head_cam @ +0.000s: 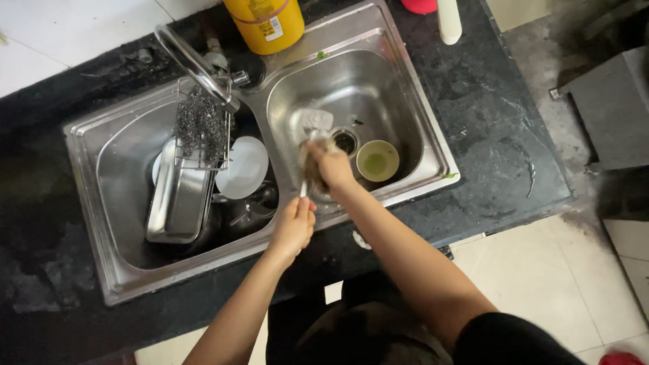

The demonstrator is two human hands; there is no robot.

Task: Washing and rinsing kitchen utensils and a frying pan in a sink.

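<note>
**Scrubbing a utensil over the right basin**

A person stands at a double stainless-steel sink [419, 88] sunk into a dark, mottled stone counter [487, 101]. The left hand [294, 226] closes its fingers around the thin metal handle of a utensil [303, 192] at the sink's front rim, on the divider between the basins. The right hand [332, 167] clamps a frayed, brownish scrub pad [312, 159] against the utensil's upper end, just above the left fingers; the utensil's head is hidden. Near it, in the right basin, a small round bowl with greenish residue [378, 161] sits by the drain. The left basin holds a rectangular steel tray [177, 203], white plates [247, 167] and a wire basket of steel wool [201, 125]. A yellow cylindrical container [265, 23] stands at the back edge.
</note>
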